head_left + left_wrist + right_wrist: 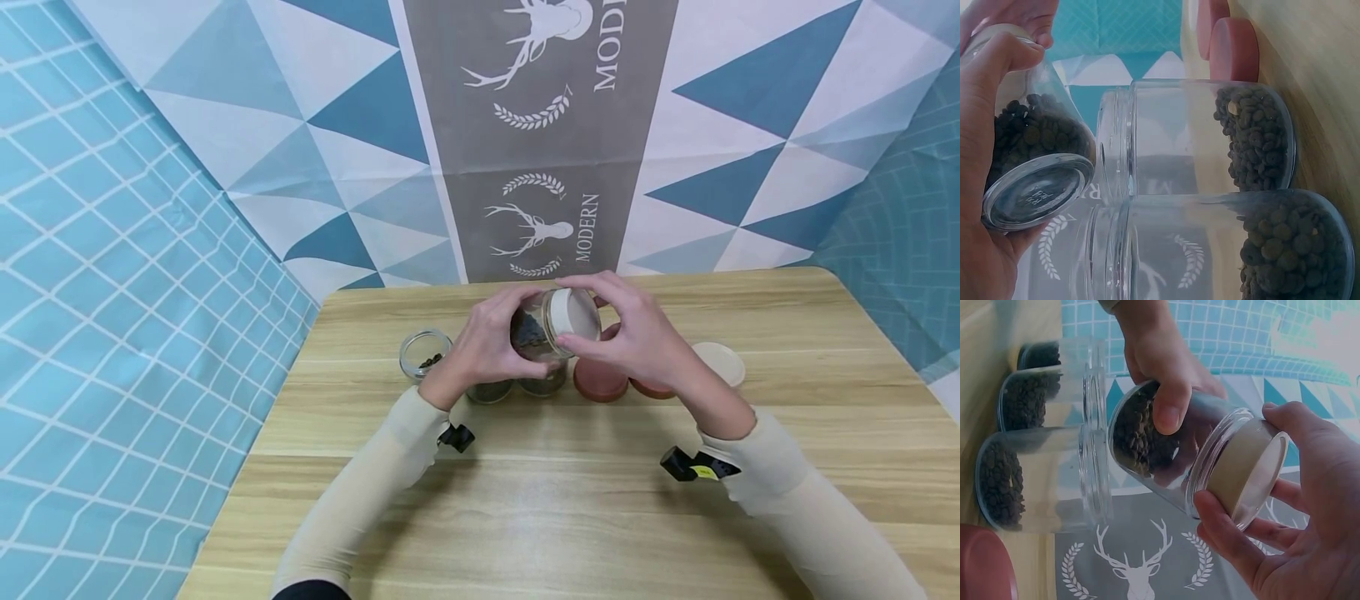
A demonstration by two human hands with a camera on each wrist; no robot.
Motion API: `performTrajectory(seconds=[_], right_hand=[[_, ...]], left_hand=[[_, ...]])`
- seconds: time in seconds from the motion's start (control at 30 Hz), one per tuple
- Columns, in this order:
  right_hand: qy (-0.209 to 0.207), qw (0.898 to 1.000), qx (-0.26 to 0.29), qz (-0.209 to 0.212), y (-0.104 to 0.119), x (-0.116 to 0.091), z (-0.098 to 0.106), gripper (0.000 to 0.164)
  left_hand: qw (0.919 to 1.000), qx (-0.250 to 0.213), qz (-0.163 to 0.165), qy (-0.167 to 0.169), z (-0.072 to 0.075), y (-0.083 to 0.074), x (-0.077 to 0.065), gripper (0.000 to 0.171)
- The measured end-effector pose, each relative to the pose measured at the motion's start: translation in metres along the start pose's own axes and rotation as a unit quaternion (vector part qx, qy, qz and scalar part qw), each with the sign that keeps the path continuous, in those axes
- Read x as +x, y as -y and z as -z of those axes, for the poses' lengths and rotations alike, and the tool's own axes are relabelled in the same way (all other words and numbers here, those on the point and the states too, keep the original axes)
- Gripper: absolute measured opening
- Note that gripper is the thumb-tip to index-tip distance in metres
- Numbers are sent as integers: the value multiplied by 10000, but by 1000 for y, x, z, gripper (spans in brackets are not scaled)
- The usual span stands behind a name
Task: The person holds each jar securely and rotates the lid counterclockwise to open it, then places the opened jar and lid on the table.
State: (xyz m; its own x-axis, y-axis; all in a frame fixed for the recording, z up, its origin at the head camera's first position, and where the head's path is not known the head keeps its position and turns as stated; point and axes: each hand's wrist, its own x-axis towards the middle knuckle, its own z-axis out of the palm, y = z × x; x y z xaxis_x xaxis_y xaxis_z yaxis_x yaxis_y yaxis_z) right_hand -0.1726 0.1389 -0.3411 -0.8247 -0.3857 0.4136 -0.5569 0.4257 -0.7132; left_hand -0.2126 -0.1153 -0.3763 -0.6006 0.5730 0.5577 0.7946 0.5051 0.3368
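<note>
A clear glass jar (529, 332) with dark pellets in it is held tilted above the table. My left hand (491, 335) grips its body, the thumb lying along the glass in the right wrist view. Around the cream-white lid (1241, 472) on its mouth curl the fingers and thumb of my right hand (637, 325). Whether the lid sits tight cannot be told. In the left wrist view the jar's base (1041, 190) faces the camera, and the pellets lie toward that end.
Below the hands stand three lidless jars with dark pellets: a left one (406, 360), a middle one (491, 392) and a right one (543, 384). Two red lids (600, 380) and a cream lid (720, 364) lie to their right. A patterned cloth (525, 150) hangs behind the wooden table (540, 500).
</note>
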Motion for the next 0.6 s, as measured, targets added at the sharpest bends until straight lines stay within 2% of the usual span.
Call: performTrajectory(seconds=[0.13,0.33,0.47,0.6], right_hand=[[-52,10000,-42,21,-1,-1,-2,64],[86,9998,-45,145,-1,1,1,63],[208,9980,-118,579,-3,1,4,65],[245,9911,-339,1261,-9,3,8,69]], left_hand=[[10000,-23,3,4,0,-1,0,99],[10000,-23,34,-11,1,-2,0,100],[10000,-37,51,-3,1,-1,0,100],[9999,-58,79,31,1,-1,0,100]])
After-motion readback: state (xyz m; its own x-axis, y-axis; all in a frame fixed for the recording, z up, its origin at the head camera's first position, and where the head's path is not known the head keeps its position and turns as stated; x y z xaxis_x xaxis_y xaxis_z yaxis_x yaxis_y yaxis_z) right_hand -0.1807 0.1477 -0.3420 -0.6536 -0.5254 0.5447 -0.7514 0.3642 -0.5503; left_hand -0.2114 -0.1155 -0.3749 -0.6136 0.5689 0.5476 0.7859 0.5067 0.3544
